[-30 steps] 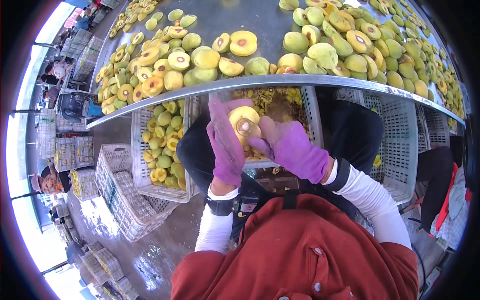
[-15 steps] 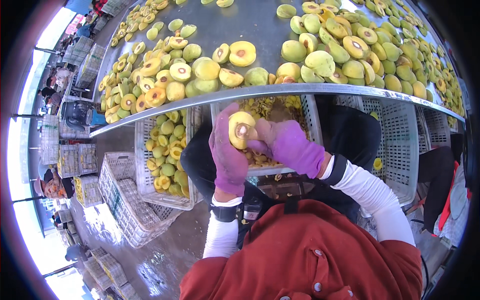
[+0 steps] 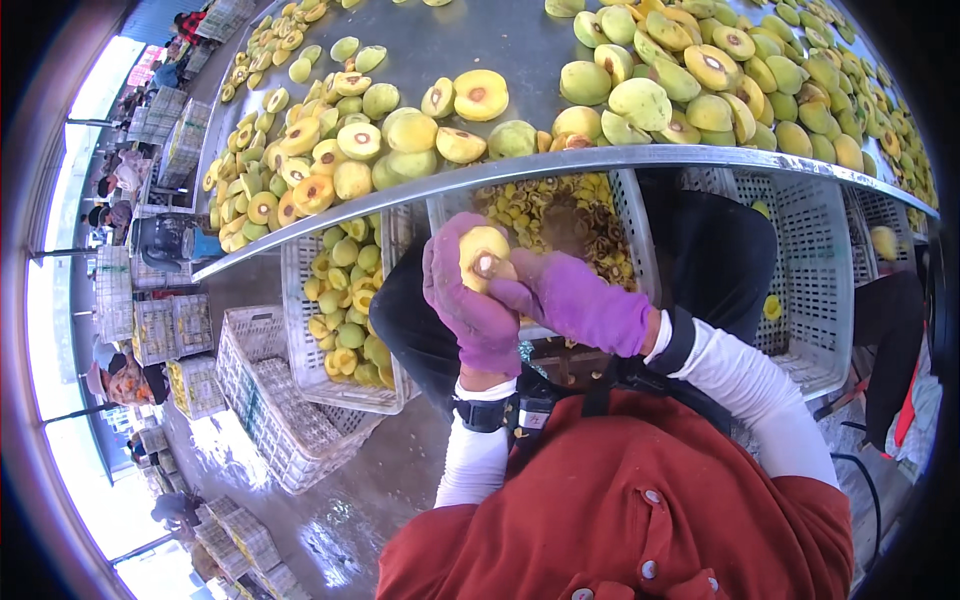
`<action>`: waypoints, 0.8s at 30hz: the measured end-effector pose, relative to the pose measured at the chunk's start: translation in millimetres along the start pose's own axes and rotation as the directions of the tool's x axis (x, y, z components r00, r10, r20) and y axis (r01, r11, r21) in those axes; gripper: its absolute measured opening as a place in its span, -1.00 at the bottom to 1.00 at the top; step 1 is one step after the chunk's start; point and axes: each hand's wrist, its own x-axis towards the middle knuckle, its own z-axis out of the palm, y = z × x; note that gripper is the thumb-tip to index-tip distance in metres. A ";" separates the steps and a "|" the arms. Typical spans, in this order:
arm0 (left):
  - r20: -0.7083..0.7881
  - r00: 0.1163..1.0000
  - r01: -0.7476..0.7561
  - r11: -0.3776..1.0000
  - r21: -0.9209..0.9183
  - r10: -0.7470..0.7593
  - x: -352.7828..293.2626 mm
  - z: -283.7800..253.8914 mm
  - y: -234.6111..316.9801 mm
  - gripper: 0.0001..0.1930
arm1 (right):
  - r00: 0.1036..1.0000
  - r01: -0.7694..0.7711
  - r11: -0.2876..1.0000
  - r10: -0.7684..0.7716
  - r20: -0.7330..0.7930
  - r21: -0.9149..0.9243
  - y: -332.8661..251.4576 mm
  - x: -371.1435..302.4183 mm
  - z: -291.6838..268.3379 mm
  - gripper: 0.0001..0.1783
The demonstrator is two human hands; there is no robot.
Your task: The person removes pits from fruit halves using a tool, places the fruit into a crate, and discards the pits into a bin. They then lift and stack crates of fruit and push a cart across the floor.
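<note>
In my left hand (image 3: 462, 305), gloved in purple, sits a yellow peach half (image 3: 480, 248), its cut face with the brown pit area turned to the right. My right hand (image 3: 580, 300), in a matching glove, is closed, with thumb and fingertips against the pit area; whatever it grips is hidden. Both hands are over a white crate (image 3: 632, 225) between my knees, which holds yellow scraps and brown pits. Beyond its far side, the metal table (image 3: 470, 60) carries heaps of halved green-yellow peaches (image 3: 410, 130).
The table's raised metal edge (image 3: 560, 160) runs just beyond my hands. A crate of peach halves (image 3: 345, 400) stands left of my knee, beside tilted white crates (image 3: 290, 425). Another crate (image 3: 815, 300) is at my right. Other people work at the far left; a dark-clad leg (image 3: 885, 340) shows at right.
My left hand has turned a little and its fingers curl closer around the peach half. The right hand stays at the pit. The whole view has shifted slightly.
</note>
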 end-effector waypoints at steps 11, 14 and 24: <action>0.029 0.936 0.320 0.811 -0.491 -0.351 -12.2 11.7 -7.7 -0.40 | 0.876 -0.477 0.796 0.395 0.278 0.373 -24.8 1.8 -17.3 -0.53; -0.179 0.852 0.299 0.737 -0.606 -0.492 -23.0 31.5 11.4 -0.61 | 0.988 -0.151 0.971 0.157 -0.016 0.187 4.9 -3.4 0.2 -0.54; 0.029 0.961 0.276 0.939 -0.205 -0.276 -21.2 16.7 -10.7 -0.72 | 0.776 -0.581 0.739 0.378 0.505 0.339 -19.8 -16.1 -35.6 -0.56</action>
